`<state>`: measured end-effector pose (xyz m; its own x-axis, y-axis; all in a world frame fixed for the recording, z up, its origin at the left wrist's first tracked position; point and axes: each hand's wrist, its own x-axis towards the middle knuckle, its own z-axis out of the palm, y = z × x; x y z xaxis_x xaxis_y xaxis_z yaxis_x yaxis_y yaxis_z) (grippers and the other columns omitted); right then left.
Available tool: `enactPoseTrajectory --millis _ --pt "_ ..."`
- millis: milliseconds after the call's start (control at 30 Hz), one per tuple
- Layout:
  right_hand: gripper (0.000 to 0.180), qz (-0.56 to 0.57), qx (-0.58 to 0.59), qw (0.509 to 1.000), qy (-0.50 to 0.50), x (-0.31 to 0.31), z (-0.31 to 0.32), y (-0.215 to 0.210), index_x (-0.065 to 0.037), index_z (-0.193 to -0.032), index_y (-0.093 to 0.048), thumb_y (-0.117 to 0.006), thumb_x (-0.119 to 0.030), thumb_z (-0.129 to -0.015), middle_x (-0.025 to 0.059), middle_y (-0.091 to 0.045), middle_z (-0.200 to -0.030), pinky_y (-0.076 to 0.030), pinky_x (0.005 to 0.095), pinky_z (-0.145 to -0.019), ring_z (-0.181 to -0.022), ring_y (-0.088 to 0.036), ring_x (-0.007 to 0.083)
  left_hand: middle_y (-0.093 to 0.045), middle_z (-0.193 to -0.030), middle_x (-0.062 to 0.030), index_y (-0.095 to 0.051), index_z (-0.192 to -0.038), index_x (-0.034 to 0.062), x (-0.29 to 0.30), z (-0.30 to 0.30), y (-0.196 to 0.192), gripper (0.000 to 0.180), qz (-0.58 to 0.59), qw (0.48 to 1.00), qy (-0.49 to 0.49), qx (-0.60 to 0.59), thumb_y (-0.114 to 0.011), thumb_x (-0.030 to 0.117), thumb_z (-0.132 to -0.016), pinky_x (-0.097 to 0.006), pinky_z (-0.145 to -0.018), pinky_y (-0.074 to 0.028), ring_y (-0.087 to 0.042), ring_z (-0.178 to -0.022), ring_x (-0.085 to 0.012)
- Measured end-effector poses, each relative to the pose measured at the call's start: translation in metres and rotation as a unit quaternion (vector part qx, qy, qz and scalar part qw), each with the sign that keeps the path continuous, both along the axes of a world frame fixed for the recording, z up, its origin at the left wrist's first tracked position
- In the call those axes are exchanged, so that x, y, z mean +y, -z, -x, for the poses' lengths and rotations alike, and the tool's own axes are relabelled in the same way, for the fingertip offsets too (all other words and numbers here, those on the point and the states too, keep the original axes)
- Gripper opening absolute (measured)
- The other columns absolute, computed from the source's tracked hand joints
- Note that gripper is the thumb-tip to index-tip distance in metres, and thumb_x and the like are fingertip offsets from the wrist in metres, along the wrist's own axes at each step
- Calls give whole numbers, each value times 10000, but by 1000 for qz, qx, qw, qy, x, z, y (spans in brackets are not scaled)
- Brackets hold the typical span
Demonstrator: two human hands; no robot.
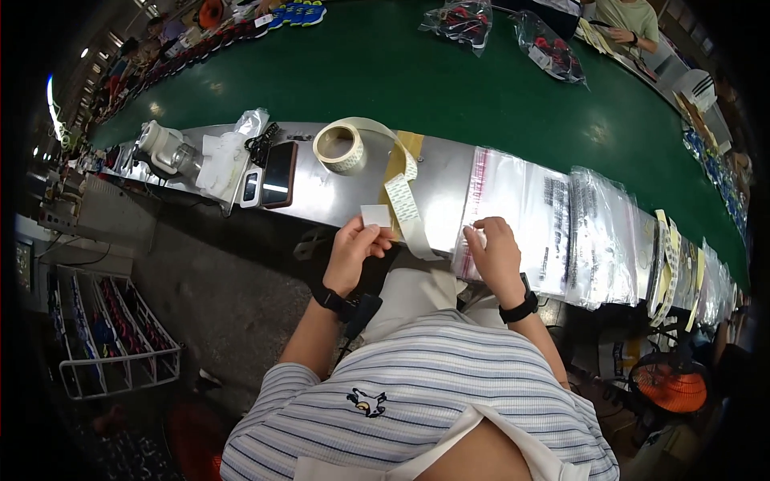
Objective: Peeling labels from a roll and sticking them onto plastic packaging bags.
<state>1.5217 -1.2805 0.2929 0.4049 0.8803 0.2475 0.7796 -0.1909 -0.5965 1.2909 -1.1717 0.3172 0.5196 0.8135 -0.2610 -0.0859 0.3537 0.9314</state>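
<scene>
Pinching a small white label [375, 216] in the fingers of the left hand [353, 252], a seated worker presses the closed fingers of the right hand [493, 252] onto the lower corner of a clear plastic bag [513, 212] lying on the steel desk [449, 172]. More flat bags [601, 232] overlap to the right. A label roll [340, 147] trails its strip toward the hands; a phone [279, 174] lies left. Bagged shoes [461, 22] sit on the green conveyor belt [401, 80] beyond.
</scene>
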Motion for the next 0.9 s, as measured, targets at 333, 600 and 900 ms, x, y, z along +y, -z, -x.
enactPoseTrajectory --millis 333,600,900 --pt "210 23 -169 974 146 -7 -18 47 -51 -841 -563 -671 -205 -748 93 -538 -969 -386 412 -776 -923 -489 280 -466 -1343 -132 -149 -1429 -8 -41 -95 52 597 -236 909 322 121 -445 127 -928 -287 -932 -401 -534 -1096 -204" --pt "279 -69 -105 986 106 -9 -26 25 -27 -856 -543 -717 -197 -719 126 -525 -1053 -375 424 -817 -988 -472 313 -485 -1284 -205 -180 -1397 -28 -49 -88 43 636 -392 842 315 195 -486 175 -878 -358 -968 -399 -486 -1167 -325" --pt "207 6 -103 981 166 -17 -44 46 -22 -852 -559 -675 -121 -712 121 -534 -976 -391 407 -796 -942 -488 304 -465 -1338 -138 -165 -1403 -43 -44 -92 27 600 -348 825 359 263 -437 154 -905 -342 -972 -388 -455 -1205 -307"
